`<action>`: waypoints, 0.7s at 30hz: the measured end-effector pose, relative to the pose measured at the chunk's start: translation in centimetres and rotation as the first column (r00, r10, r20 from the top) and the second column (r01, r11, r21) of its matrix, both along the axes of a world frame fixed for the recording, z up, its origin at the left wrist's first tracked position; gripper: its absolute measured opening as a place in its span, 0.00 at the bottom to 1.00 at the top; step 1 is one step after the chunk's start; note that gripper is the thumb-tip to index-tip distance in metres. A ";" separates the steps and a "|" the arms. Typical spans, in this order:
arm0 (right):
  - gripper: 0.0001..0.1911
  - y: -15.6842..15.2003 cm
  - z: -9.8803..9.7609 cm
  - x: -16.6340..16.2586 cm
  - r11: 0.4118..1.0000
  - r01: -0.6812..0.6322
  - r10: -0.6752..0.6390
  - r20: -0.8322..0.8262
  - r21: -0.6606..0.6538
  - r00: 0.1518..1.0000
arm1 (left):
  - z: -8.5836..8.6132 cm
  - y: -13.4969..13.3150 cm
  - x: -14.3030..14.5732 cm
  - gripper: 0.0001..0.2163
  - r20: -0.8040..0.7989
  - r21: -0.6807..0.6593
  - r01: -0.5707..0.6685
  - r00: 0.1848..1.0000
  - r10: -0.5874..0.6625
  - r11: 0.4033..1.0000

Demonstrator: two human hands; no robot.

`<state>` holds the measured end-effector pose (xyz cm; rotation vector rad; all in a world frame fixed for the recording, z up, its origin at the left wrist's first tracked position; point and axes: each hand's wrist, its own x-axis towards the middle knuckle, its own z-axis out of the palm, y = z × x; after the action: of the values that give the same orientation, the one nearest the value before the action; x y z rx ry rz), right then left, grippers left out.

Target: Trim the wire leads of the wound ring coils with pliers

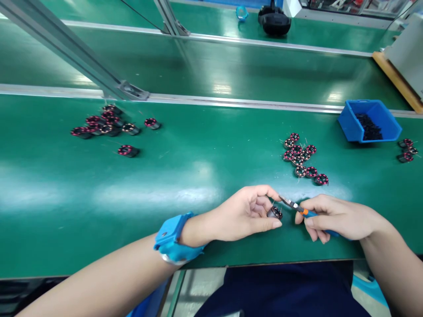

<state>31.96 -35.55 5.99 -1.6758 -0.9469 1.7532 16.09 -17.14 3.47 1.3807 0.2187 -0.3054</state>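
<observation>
My left hand (pixel 249 211), with a blue band on its wrist, is closed round a small dark motor stator (pixel 274 213) with wire ends sticking up. In my right hand (pixel 333 218) is a pair of pliers (pixel 306 212) with blue and orange handles. The tips of the pliers point left, beside my left index fingertip and just above the stator. Whether the jaws touch a wire is too small to tell. Beyond my hands lies a cluster of wound stators (pixel 296 160) with red and copper-coloured windings.
Another group of stators (pixel 107 123) lies at the far left. A blue bin (pixel 350 125) of small black parts stands at the right, with a few stators (pixel 406 156) beside it. A metal post (pixel 82 57) rises from the rail behind the green table (pixel 158 185).
</observation>
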 end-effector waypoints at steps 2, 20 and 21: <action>0.12 0.1 0.1 -0.1 1.000 0.005 -0.005 0.006 -0.008 1.000 | 0.0 0.0 0.0 0.17 -0.007 0.011 0.005 1.000 -0.005 1.000; 0.11 0.1 0.1 -0.3 1.000 0.008 -0.009 0.015 0.005 1.000 | 0.1 0.1 -0.1 0.17 0.012 0.103 0.032 0.999 -0.033 0.994; 0.11 0.1 0.2 -0.4 1.000 0.004 -0.004 0.017 0.007 1.000 | 0.1 0.0 -0.2 0.17 0.013 0.103 0.033 0.999 -0.035 0.994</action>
<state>31.60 -35.43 6.15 -1.6902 -0.9552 1.7338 15.93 -17.10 3.58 1.4892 0.2013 -0.3158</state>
